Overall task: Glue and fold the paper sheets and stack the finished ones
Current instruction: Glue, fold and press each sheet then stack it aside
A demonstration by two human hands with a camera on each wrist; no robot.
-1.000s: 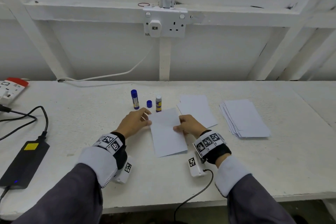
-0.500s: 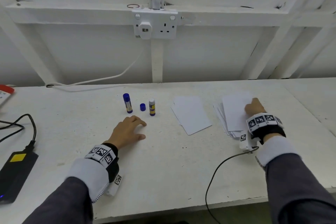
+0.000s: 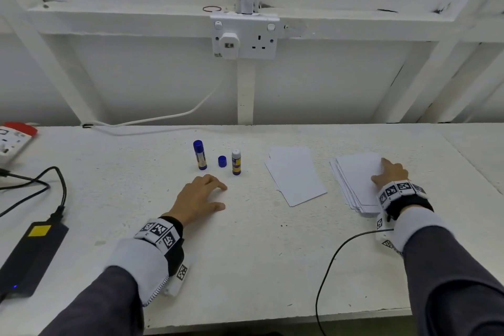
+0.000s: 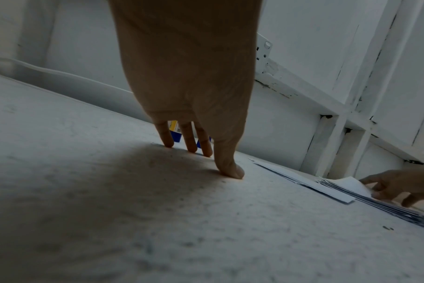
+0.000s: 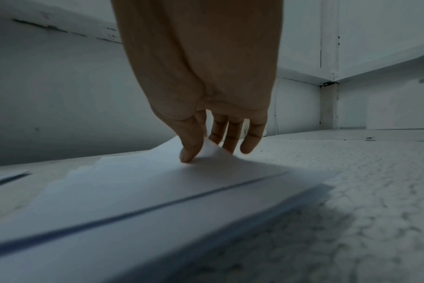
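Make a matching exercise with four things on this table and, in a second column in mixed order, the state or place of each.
Things:
1. left hand
2. right hand
3. blue cap
4. short glue stick

States:
a. stands uncapped
b. pinches the top sheet of the right pile
c. lies between the two glue sticks
d. rests on the bare table

Pairs: 1-d, 2-b, 3-c, 4-a

No readable words, brand names or numbers are showing anywhere. The labels on the two glue sticks (image 3: 200, 155) (image 3: 236, 161) are appearing only as yellow and blue patches, too small to read. The wrist bands (image 3: 159, 232) (image 3: 398, 190) are carrying black-and-white square code markers, not text. A plain yellow sticker is sitting on the black power adapter (image 3: 32, 255), and no print is making itself out on it
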